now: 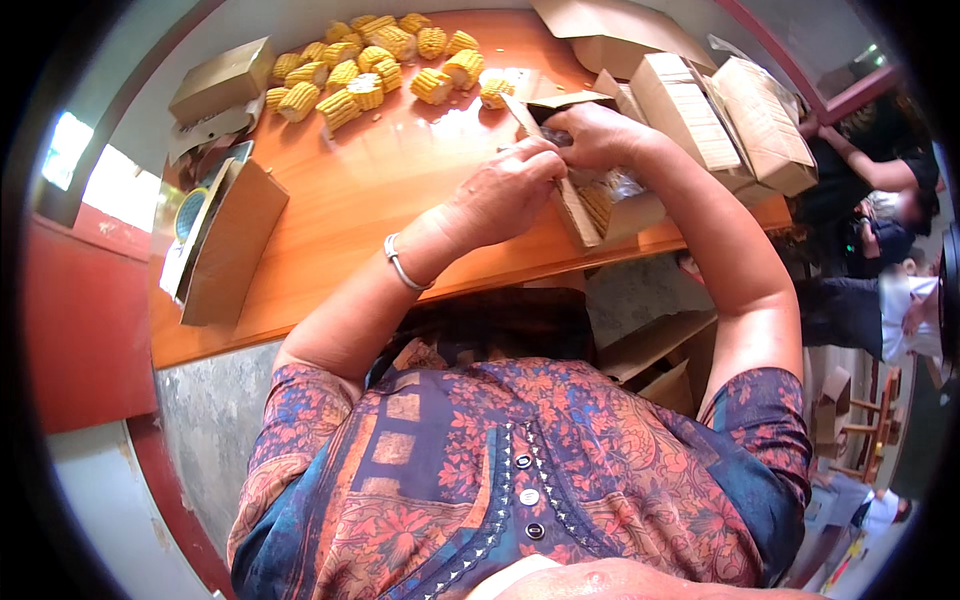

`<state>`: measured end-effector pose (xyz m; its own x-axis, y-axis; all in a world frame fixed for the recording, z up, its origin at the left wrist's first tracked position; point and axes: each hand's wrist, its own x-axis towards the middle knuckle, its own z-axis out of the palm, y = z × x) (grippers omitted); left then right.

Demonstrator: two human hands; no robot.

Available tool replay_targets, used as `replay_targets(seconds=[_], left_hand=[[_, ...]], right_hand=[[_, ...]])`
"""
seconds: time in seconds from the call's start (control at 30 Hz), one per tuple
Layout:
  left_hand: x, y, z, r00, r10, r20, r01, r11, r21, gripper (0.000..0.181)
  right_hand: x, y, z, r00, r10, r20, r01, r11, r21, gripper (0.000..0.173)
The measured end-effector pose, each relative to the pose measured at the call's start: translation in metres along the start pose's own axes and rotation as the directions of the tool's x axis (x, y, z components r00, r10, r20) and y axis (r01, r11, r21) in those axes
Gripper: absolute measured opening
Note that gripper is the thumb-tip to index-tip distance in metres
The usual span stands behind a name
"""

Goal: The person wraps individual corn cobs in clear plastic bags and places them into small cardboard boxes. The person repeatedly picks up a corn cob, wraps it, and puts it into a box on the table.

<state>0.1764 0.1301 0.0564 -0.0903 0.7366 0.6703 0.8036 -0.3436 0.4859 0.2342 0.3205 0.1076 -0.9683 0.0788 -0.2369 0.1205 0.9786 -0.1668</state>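
Note:
An open cardboard box [621,222] stands near the table's front right edge. Inside it are yellow corn cob pieces [595,204] and clear plastic wrapping [624,184]. My left hand [514,184], with a silver bangle at the wrist, is at the box's left wall with its fingers curled together. What those fingers pinch, if anything, cannot be made out. Over the box's opening, my right hand [600,135] reaches in palm down beside a plastic-wrapped item [556,136]. Its fingertips are partly hidden, close to my left hand's fingers.
Several cut corn cobs [367,64] lie across the back of the wooden table [360,202]. Cardboard boxes stand at left [232,244], back left [225,79] and right [682,112]. A roll of tape [191,214] sits behind the left box. People [870,165] are at far right.

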Motion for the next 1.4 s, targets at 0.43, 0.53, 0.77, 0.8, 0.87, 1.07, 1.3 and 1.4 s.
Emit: replay_targets(seconds=[0.43, 0.53, 0.77, 0.8, 0.87, 1.07, 1.3, 1.4], left_hand=[[0.005, 0.009, -0.002, 0.999, -0.036, 0.024, 0.036, 0.999, 0.005, 0.015], [0.005, 0.008, 0.000, 0.999, -0.032, 0.009, 0.032, 0.999, 0.012, 0.015], [-0.002, 0.009, -0.004, 0.999, -0.039, 0.015, 0.038, 0.999, 0.037, 0.016], [-0.002, 0.007, -0.004, 0.999, -0.031, 0.028, 0.029, 0.998, 0.049, 0.016], [-0.004, 0.007, -0.005, 1.000, -0.026, 0.005, 0.026, 0.999, 0.022, 0.016], [0.002, 0.009, 0.002, 0.999, -0.047, -0.007, 0.047, 0.999, -0.008, 0.020], [0.014, 0.005, 0.010, 0.988, -0.109, -0.109, 0.122, 0.985, 0.126, 0.057], [0.022, -0.001, 0.015, 0.986, -0.117, -0.122, 0.137, 0.975, 0.175, 0.069]], right_hand=[[-0.015, 0.000, 0.007, 0.959, -0.057, -0.278, 0.090, 0.990, 0.108, 0.025], [-0.031, -0.012, -0.004, 0.999, -0.015, -0.031, 0.021, 0.979, 0.205, 0.028], [-0.102, -0.003, -0.025, 0.809, 0.128, -0.573, 0.120, 0.919, 0.374, 0.033], [-0.118, -0.003, -0.023, 0.773, 0.123, -0.622, 0.084, 0.953, 0.292, 0.038], [-0.142, -0.004, -0.015, 0.701, 0.088, -0.708, 0.002, 0.992, 0.125, 0.048], [-0.148, -0.008, 0.045, 0.679, 0.291, -0.674, -0.191, 0.957, 0.220, 0.075], [-0.127, -0.004, 0.069, 0.576, 0.387, -0.720, -0.194, 0.920, 0.339, 0.085], [-0.124, 0.001, 0.080, 0.506, 0.271, -0.819, -0.141, 0.963, 0.231, 0.072]])
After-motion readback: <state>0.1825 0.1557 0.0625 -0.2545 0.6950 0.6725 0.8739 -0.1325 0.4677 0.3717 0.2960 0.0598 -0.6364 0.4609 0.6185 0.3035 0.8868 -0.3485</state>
